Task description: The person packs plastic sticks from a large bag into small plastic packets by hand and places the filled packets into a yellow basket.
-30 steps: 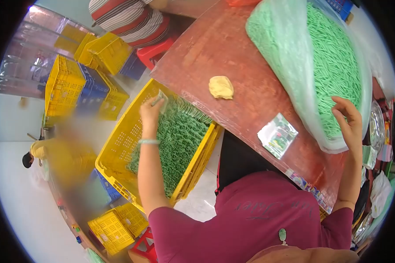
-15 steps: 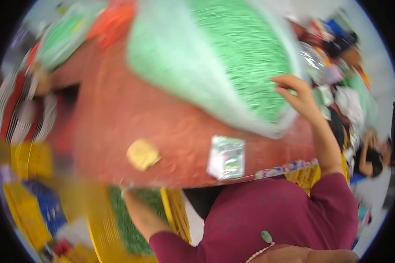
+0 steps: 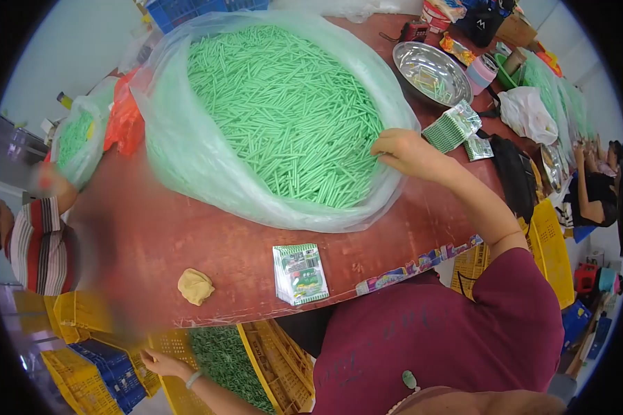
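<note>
Green sticks (image 3: 291,117) at right hand (image 3: 410,153), grip narrow

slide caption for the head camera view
Right hand at green sticks in a large plastic bag on a red table, left hand by a yellow crate.

Your shirt (image 3: 436,339) is maroon, lower right. Upper centre, mint-green sticks (image 3: 284,104) sit in a milky-white bag (image 3: 187,166) on a red-brown table (image 3: 242,256). Lower centre, your packets (image 3: 301,277) are green and white; far left, another person's shirt (image 3: 38,249) has red, white and dark stripes.
</note>
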{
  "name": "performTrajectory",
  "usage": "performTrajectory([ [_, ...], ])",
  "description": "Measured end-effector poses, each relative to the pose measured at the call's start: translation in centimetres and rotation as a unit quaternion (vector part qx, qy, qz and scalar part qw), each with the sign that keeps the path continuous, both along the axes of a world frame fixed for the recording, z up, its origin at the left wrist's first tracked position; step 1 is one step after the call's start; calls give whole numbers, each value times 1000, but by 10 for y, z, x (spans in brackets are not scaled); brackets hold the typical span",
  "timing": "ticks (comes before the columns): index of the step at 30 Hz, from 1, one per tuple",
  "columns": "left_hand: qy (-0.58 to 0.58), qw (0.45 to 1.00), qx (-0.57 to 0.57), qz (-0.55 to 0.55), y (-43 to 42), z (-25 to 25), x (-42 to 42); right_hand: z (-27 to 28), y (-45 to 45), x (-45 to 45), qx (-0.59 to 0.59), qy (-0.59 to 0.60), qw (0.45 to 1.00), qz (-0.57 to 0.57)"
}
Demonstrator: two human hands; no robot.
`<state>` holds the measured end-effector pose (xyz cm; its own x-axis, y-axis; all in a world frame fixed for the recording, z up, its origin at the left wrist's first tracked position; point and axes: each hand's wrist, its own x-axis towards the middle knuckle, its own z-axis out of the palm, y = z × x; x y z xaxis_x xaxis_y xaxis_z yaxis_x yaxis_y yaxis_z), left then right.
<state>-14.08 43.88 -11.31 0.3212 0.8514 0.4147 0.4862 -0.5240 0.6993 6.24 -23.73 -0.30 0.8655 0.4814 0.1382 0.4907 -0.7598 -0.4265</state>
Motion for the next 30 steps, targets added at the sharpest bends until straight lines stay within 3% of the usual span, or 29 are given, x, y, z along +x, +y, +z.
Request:
performTrajectory([
  [3, -51, 995, 63, -50, -20, 34, 1, -5, 9, 1, 14, -17, 999, 29],
  [6, -48, 977, 143, -153, -106, 78, 15, -13, 16, 0, 4, 6, 997, 76],
  [9, -48, 949, 126, -286, -205, 95, 22, -19, 25, -3, 74, -2, 995, 60],
  [11, 29, 909, 135, -394, -252, 97, 23, -20, 31, -4, 147, 12, 988, 35],
  [13, 53, 888, 33, -455, -294, 95, 28, -23, 34, -3, 152, 17, 987, 45],
  [15, 49, 881, -20, -470, -310, 76, 33, -22, 37, -2, 152, 19, 987, 57],
  [17, 42, 871, -73, -484, -318, 62, 38, -14, 42, 0, 182, 118, 976, 31],
  [20, 52, 860, -144, -486, -326, 51, 38, -7, 46, 2, 196, 174, 964, 48],
  [23, 52, 858, -138, -493, -330, 51, 39, -20, 45, 9, 206, 133, 963, 112],
  [30, 55, 858, -145, -489, -324, 43, 40, -20, 45, 20, 159, 85, 973, 142],
])
